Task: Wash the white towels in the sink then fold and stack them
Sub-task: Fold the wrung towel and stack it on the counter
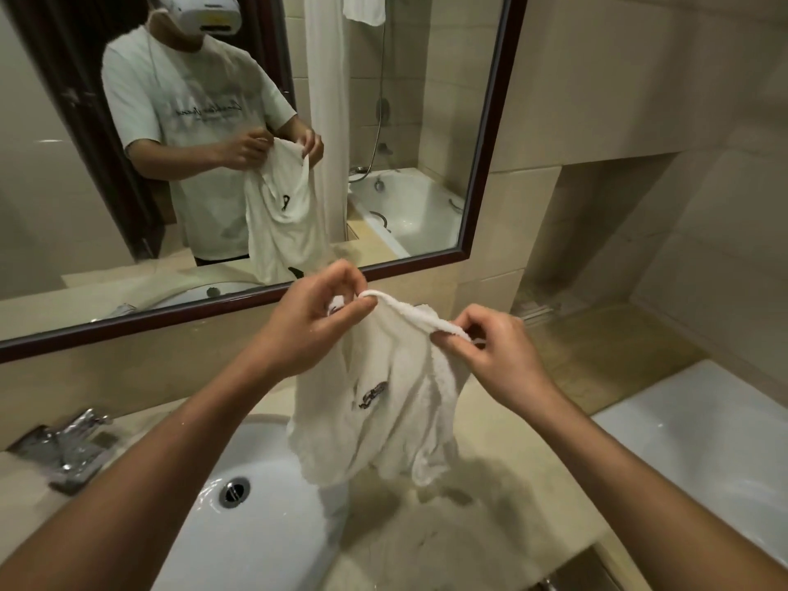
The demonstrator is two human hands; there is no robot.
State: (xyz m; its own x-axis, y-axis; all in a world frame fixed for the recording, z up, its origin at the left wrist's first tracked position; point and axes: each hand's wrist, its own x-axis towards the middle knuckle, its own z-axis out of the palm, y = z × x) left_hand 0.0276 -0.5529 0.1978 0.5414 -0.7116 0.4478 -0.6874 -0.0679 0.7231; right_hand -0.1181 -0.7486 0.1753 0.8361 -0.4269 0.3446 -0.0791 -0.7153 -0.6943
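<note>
Beige tiled bathroom, head view: marble worktop point(503, 518) with white sink point(256, 526) lower centre, chrome tap point(72, 445) lower left, mirror point(256, 134) across upper left. White towel point(383, 420) hangs mid-frame over the sink's right rim and the worktop, dark logo facing camera. Left hand point(315, 317) pinches one top corner; right hand point(494, 347) pinches the top edge further right. Both about equally near. Top edge between them runs left-to-right, slightly slack, the rest hanging straight down. Likely spreading it for folding. Bathtub point(699, 454) at right; nothing blocks the worktop beneath.
</note>
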